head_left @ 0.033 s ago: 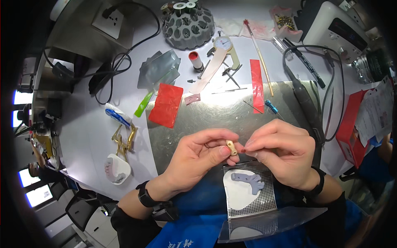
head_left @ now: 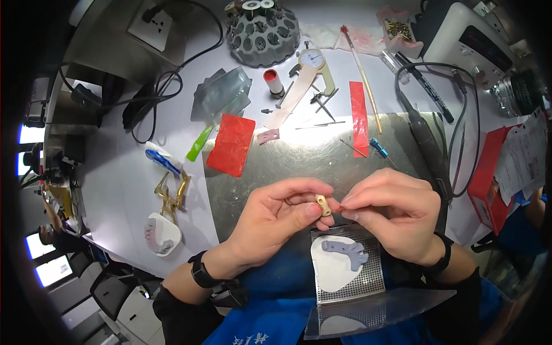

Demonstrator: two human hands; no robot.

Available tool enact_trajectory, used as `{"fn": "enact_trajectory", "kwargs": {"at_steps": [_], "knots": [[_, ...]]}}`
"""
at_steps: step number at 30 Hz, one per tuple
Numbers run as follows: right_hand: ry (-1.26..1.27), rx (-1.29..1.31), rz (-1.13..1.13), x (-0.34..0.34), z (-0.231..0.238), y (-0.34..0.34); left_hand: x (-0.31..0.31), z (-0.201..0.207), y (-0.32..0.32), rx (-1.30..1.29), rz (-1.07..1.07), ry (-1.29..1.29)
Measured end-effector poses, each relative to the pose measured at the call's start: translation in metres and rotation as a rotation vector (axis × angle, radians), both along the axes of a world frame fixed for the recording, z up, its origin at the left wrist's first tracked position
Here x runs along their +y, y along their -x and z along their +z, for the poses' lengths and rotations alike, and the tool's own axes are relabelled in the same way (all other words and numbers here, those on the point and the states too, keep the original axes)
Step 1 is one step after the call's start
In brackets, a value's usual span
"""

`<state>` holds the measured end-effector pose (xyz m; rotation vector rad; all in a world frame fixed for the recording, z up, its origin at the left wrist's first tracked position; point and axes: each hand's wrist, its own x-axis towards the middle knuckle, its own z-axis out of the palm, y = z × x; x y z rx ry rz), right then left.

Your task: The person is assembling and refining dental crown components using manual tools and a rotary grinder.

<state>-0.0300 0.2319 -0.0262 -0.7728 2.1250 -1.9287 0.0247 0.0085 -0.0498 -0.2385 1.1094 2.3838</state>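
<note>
A small cream piece (head_left: 324, 209) with round holes is gripped by the fingers of the left hand (head_left: 276, 213), its holed face turned upward. A small red bit (head_left: 340, 209) is pinched between the closed fingers of the right hand (head_left: 397, 207), just beside the cream piece; whether the two are touching cannot be told. Below the fingers, a grey model (head_left: 345, 251) on a white base (head_left: 330, 278) is carried by a perforated metal tray (head_left: 376, 283). Beyond the fingers, a metal plate (head_left: 293, 161) is laid on the counter (head_left: 118, 195), overlapped by a red sheet (head_left: 231, 145) to their upper left and a red strip (head_left: 358, 118) above them.
</note>
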Motion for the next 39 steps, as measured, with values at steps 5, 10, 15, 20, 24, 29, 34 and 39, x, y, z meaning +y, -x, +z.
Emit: {"fn": "enact_trajectory", "kwargs": {"at_steps": [5,10,15,20,24,29,34,39], "knots": [[-0.022,0.126,-0.028,-0.0005,-0.0002,-0.0004,0.0016,0.0005,-0.0002,-0.004,-0.01,-0.02],[-0.039,0.204,-0.014,-0.0011,-0.0027,0.0007,0.0026,0.0009,-0.0006,0.006,-0.02,0.016],[-0.046,0.246,-0.014,-0.001,0.0004,0.0013,0.0033,0.0034,-0.0014,0.017,-0.001,0.0],[-0.026,0.229,-0.027,-0.0017,-0.0042,0.003,0.0033,0.0021,0.0014,0.015,0.01,-0.008],[-0.026,0.19,-0.026,-0.0022,-0.0044,-0.0002,0.0026,0.0003,0.0004,0.041,0.002,-0.007],[-0.018,0.155,-0.034,-0.0003,-0.0069,-0.0007,0.006,-0.0023,-0.0015,0.177,0.033,0.044],[-0.037,0.163,-0.051,0.0025,-0.0024,-0.0006,0.0077,0.0002,-0.0046,0.075,0.053,0.02],[0.021,0.187,-0.071,0.0004,-0.0028,-0.0005,0.0084,0.0019,-0.0012,0.096,0.028,0.03]]}}
